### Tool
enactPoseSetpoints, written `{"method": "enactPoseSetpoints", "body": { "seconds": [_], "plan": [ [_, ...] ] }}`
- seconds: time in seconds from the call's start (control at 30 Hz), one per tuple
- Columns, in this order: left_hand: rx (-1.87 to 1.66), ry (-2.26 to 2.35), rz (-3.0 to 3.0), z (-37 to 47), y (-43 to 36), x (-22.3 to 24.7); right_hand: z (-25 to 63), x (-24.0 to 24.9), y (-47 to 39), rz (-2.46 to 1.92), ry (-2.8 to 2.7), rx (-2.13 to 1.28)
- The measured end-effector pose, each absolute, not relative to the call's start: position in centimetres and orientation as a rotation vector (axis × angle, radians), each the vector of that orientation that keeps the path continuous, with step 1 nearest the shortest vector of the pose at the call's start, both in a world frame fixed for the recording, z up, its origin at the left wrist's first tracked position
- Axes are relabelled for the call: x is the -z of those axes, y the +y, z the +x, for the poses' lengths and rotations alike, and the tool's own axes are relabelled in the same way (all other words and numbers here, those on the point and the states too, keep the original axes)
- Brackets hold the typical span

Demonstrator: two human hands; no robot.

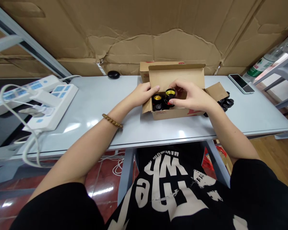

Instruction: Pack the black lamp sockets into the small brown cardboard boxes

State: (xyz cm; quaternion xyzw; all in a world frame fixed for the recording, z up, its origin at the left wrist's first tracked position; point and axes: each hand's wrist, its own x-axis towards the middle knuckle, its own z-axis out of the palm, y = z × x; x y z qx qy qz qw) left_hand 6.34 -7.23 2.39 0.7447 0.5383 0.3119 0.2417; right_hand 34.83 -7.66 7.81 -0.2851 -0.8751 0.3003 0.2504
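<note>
An open cardboard box (177,114) with raised flaps sits on the grey table. Black cylindrical parts (157,98), one with a yellow threaded inside, stand in its left end. My right hand (190,95) reaches over the box, thumb and fingers closed round a black part with a yellow threaded mouth (170,93), held upright. My left hand (144,93) grips the box's left back edge, its thumb over the rim. More black parts (227,103) lie on the table to the right, partly hidden by a flap and my right arm.
White power strips (55,107) with cables lie at the left. Near the back edge is a black oval object (113,74). A phone (241,83) and a plastic bottle (262,65) are at the right. A cardboard sheet (153,35) stands behind the table.
</note>
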Motion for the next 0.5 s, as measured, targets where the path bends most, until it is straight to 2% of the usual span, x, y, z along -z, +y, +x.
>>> {"method": "enactPoseSetpoints", "body": {
  "seconds": [0.3, 0.5],
  "plan": [
    [-0.821, 1.489, 2.020, 6.5, -7.5, -2.8, 35.2, -8.7, -8.6, -0.977, -2.613, -0.909],
    [-0.837, 1.498, 2.010, 6.5, -7.6, -2.8, 35.1, -9.1, -9.0, -0.934, -2.606, -0.950]
  ]
}}
